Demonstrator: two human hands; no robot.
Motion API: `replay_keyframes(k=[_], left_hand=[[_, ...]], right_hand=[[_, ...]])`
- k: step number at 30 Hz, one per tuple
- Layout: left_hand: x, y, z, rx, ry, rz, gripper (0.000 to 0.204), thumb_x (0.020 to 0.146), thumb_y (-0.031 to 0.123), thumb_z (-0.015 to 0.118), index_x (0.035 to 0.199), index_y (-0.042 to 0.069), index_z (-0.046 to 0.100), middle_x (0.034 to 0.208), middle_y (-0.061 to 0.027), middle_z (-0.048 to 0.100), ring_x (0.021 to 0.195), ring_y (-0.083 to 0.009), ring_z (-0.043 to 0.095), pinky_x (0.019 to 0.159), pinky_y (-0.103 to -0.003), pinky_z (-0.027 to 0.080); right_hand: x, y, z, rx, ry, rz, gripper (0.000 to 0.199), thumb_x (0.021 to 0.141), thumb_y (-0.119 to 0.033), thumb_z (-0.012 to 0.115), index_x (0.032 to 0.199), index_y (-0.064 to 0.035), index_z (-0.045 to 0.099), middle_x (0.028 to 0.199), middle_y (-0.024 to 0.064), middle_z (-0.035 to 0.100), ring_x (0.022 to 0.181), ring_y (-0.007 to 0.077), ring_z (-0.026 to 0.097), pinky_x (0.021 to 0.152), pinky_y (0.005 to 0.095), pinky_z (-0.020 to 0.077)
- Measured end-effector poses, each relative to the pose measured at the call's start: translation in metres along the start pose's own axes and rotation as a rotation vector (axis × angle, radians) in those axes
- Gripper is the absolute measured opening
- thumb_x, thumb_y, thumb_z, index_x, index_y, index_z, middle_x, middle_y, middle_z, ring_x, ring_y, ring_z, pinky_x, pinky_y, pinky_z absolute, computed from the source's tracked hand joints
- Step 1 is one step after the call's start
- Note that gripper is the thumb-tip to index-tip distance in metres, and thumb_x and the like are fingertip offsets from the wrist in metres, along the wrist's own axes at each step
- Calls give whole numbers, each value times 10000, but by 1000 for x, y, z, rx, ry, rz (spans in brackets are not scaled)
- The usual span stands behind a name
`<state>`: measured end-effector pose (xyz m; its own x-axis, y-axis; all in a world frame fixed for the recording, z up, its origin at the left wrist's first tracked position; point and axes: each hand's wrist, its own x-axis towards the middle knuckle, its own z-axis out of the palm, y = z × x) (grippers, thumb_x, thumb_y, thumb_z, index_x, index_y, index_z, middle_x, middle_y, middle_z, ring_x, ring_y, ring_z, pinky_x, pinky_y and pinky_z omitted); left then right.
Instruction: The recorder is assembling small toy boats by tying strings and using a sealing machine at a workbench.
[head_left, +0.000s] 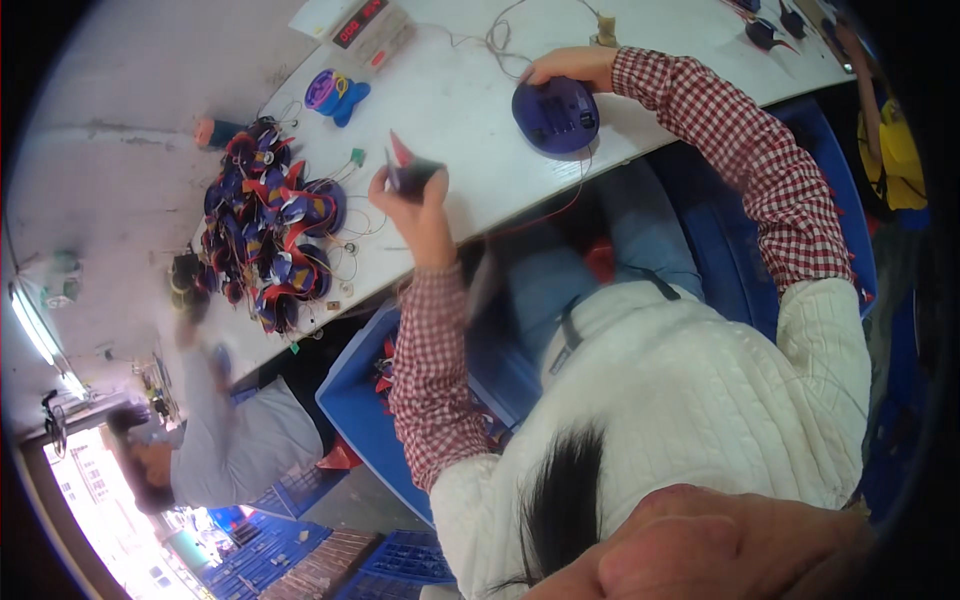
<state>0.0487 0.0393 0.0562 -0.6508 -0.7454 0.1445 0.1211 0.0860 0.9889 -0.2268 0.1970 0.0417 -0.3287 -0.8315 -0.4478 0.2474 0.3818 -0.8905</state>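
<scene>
My left hand (pixel 415 212) is raised over the near part of the white table, thumb and fingers closed around a dark piece with a red pointed tip (pixel 403 160). Its exact kind is blurred. Farther right, my right hand (pixel 575 68) grips the far edge of a round dark-blue plastic housing (pixel 556 118). Slots and recesses show on the housing's upturned face. From it a thin red wire (pixel 560 212) hangs over the table's edge. A large heap of dark-blue and red plastic parts with loose wires (pixel 268 225) lies to the left of my left hand.
A blue spool-like holder (pixel 338 96) stands beyond the heap, near a white box with a red digital display (pixel 362 28). Blue bins (pixel 360 400) flank my lap below the white table's edge (pixel 500 222). At left, a co-worker in a grey top (pixel 250 440) reaches toward the heap.
</scene>
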Motion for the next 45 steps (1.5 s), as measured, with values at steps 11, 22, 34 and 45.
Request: replay_keyframes(k=[11,22,34,45], left_hand=[[54,-35,36,743,235,-39,834,691,186,774,1294,-53,250,1239,-224,282,1104,-330,401,969,-426,392],[-9,-17,55,515,209,328,686,758,203,740,1277,-51,370,1106,-200,450,917,-270,532,835,-369,462],[36,-54,102,897,-234,112,284,869,222,554,1049,2,563,893,-198,661,806,-361,635,687,-419,497],[32,-63,109,872,-147,238,209,835,149,537,1001,27,568,782,-188,651,691,-378,622,648,-437,491]], right_hand=[[-27,12,18,-1198,678,-1175,310,886,-205,616,1164,-73,575,1084,59,538,927,196,537,820,294,468],[-19,40,-109,-546,660,-448,301,770,-223,726,971,-18,634,901,126,643,805,197,609,678,307,516],[-50,7,16,-459,330,-689,208,849,-118,688,1024,-47,601,963,61,575,591,120,574,538,162,495],[-29,36,28,-917,460,-1062,222,832,-78,696,1030,-59,599,975,38,573,774,153,591,699,212,496]])
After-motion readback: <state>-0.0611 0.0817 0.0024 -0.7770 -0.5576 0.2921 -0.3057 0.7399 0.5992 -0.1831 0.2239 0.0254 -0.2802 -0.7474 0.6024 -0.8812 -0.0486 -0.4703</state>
